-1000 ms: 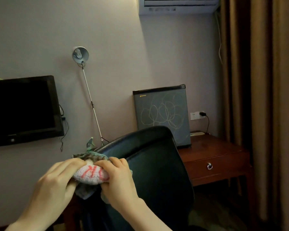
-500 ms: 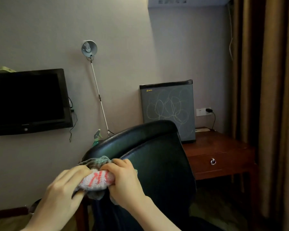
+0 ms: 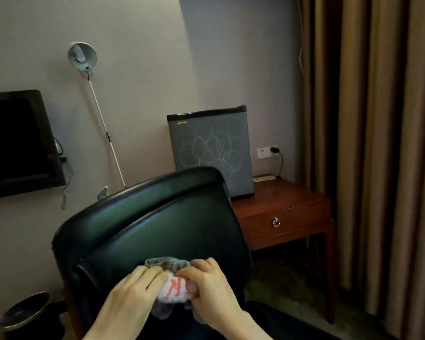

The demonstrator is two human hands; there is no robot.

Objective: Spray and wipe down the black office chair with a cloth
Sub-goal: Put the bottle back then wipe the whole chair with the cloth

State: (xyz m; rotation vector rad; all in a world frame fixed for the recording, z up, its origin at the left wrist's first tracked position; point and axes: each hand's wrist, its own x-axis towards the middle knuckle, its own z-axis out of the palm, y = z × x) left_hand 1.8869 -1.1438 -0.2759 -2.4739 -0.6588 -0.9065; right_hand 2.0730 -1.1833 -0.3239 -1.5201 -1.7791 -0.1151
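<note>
Curled fingers of left hand (image 3: pixel 130 292) and right hand (image 3: pixel 212 288) grip the cloth (image 3: pixel 173 289) against the chair (image 3: pixel 157 217)

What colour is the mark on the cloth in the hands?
Red, on a white part of the cloth; the upper edge is grey-green. Head view shows it.

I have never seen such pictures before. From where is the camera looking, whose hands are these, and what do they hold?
There is no machine here. A person wears one camera on the head, so you look forward and down at their hands. The left hand and the right hand together hold a bunched cloth, white with red marks, against the back of a black chair. Behind it, a small fridge stands on a wooden table, and a television hangs on the wall.
</note>
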